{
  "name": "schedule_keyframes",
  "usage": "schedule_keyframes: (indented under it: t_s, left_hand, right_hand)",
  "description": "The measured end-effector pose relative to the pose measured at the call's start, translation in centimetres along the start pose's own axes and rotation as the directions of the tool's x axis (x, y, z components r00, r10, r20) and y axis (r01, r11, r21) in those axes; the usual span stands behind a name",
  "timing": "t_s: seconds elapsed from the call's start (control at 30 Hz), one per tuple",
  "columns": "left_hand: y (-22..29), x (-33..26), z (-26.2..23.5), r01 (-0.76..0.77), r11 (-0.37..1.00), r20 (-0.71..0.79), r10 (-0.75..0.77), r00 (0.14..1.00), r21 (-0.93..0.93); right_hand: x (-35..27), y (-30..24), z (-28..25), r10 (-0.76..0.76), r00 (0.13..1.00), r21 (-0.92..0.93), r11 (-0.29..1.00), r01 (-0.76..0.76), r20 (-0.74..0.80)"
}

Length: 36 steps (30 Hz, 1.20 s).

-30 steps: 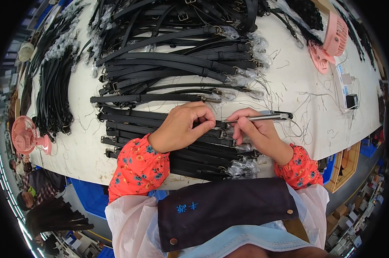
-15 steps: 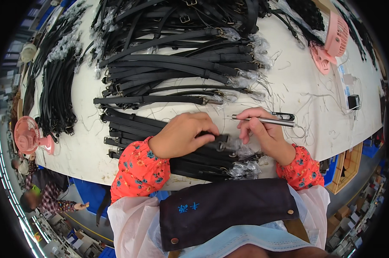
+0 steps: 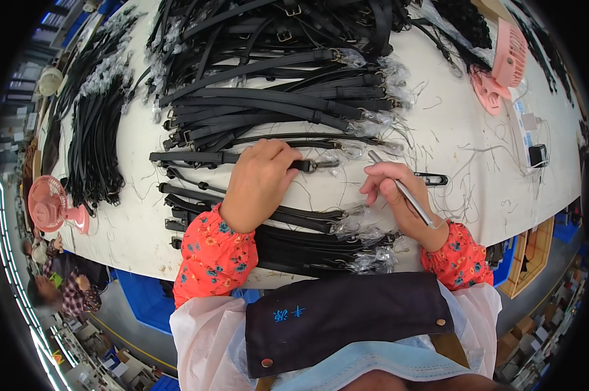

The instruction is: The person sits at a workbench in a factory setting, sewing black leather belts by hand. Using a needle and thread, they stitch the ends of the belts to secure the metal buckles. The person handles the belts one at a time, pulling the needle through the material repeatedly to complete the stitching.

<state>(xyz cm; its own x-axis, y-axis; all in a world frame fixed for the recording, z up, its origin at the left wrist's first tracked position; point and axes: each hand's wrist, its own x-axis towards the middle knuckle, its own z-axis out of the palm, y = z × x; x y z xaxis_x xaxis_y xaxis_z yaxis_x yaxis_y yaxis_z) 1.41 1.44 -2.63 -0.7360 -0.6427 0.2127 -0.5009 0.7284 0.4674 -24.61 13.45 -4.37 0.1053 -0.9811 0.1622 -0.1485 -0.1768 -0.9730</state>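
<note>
Left hand (image 3: pixel 260 182) has moved up, now clamped on a black strap (image 3: pixel 203 157) under its palm. Right hand (image 3: pixel 398 199) grips metal tweezers (image 3: pixel 402 189). Trimming step; next likely needs tweezers brought left to the clasp.

Left hand (image 3: pixel 260 184) on black strap (image 3: pixel 196 157), right hand (image 3: pixel 398 199) gripping metal tool (image 3: pixel 402 190).

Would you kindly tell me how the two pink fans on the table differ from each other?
The pink fan on the left sits at the table's near left edge with its round grille facing the camera, beside a bundle of black straps. The pink fan on the right stands at the far right, seen more from the side, its grille turned away and its base toward the strap pile. Both are small, pink desk fans with round grilles.
</note>
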Motion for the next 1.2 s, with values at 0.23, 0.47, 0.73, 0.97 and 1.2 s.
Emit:
schedule_keyframes:
  t_s: [0.23, 0.47, 0.73, 0.97, 1.2]
  left_hand:
    - [1.8, 0.4, 3.4, 0.046, 0.916, 0.111, -0.001, 0.994, -0.399]
    - [2.3, 0.8, 4.0, 0.023, 0.914, 0.08, 0.01, 0.997, -0.404]
    - [2.1, 0.8, 4.5, -0.005, 0.91, 0.042, 0.024, 0.999, -0.415]
    - [2.3, 1.0, 3.4, 0.212, 0.847, 0.186, -0.136, 0.973, -0.487]
    - [1.2, 0.4, 2.4, 0.241, 0.761, 0.248, -0.109, 0.963, -0.602]
  right_hand:
    - [0.2, -0.1, -0.5, -0.06, 0.998, -0.032, 0.998, 0.061, 0.012]
    - [-0.1, 0.1, -0.5, 0.024, 0.999, 0.197, 0.98, -0.014, -0.048]
    - [-0.2, 1.2, -0.5, 0.086, 0.996, 0.364, 0.928, -0.078, -0.008]
    - [-0.2, 0.8, -0.4, 0.179, 0.982, 0.311, 0.932, -0.187, 0.055]
    - [0.1, 0.1, -0.3, 0.274, 0.95, 0.213, 0.929, -0.302, 0.152]
